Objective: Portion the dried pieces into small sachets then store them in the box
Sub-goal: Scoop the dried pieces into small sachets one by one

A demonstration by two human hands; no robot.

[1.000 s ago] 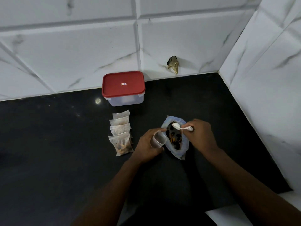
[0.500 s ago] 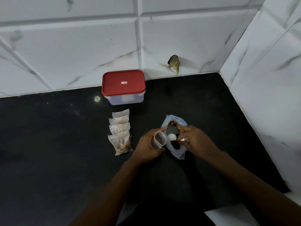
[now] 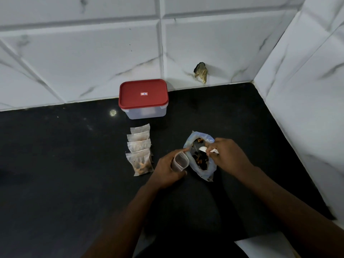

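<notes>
On the black counter, my left hand (image 3: 167, 168) grips a small clear sachet (image 3: 180, 162) with its mouth held open toward the right. Beside it lies a larger open plastic bag (image 3: 200, 172) holding dark and orange dried pieces (image 3: 200, 161). My right hand (image 3: 228, 155) pinches a white plastic spoon (image 3: 203, 149), its bowl over the bag's opening. Several filled sachets (image 3: 140, 148) lie in an overlapping row to the left. The clear box with a red lid (image 3: 143, 97) stands closed at the back by the wall.
White marble-look tiled walls close the counter at the back and on the right (image 3: 307, 108). A damaged patch in the tile (image 3: 201, 71) shows just above the counter. A white surface (image 3: 260, 246) edges the counter at the bottom right.
My right hand moved the spoon down into the bag near the sachet, then drew it a little back up and right. The left hand and sachet stayed in place.
</notes>
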